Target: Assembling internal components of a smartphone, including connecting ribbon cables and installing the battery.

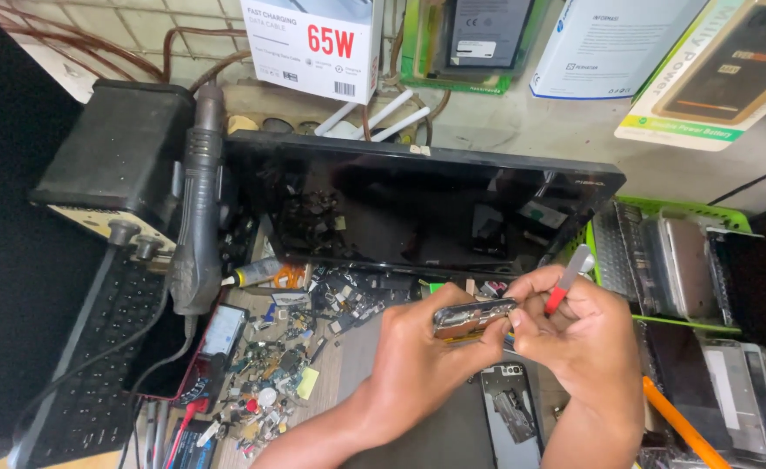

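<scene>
A small phone body (pixel 474 317) is held edge-up above the middle of the cluttered counter (pixel 348 365), the fingers of the left hand (pixel 417 360) clamped around it while the right hand (pixel 574 334) pinches a red-handled tool (pixel 567 282) against its top edge; it is judged light, stiff and fragile, best gripped by its metal sides. Behind the far edge, a white box with red print (pixel 313 43) and green-edged and white-and-blue packets (pixel 713 74) are seen hanging on the wall

A phone (pixel 472 317) gripped edge-on by the left hand (pixel 422 356) above a cluttered workbench (pixel 348 365), a red-handled tool (pixel 568 280) pinched in the right hand (pixel 574 326) at its end; a dark monitor (pixel 417 204) leaned behind, small parts (pixel 270 382) scattered at left
</scene>
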